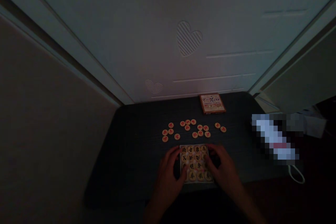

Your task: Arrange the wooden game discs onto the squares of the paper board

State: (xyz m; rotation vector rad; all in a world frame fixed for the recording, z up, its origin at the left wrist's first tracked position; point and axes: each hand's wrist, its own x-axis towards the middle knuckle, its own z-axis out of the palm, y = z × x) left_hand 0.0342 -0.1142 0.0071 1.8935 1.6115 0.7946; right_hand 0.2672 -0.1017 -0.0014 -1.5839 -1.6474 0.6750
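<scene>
Wooden pieces: round wooden Chinese chess pieces (194, 162) with black characters sit edge to edge in a compact grid on a square pale base (196, 146), at lower centre of the frame.

Left hand: the left hand (168, 171) lies against the left side of the grid, its fingers (177, 152) curving over the nearest pieces.

Right hand: the right hand (223, 168) mirrors it on the right side, its fingers (210, 155) resting over the right-hand column.

Grip: both hands are spread wide around the block; in this dim light, I cannot tell whether either is holding a piece or only touching.

Red-marked pieces: a loose scatter of red-marked pieces (194, 127) lies just beyond the grid, at centre.

Box: an illustrated square box (212, 103) sits near the far edge of the dark wood-grain tabletop (136, 140).

Surroundings: a white door (168, 10) with an embossed heart (188, 38) fills the top of the frame; a pixelated object (275, 136) and a white cord (296, 176) lie at right.

Handling: with pieces this tightly packed, even pressure from both sides seems safest, as one-sided force could shift a row.
</scene>
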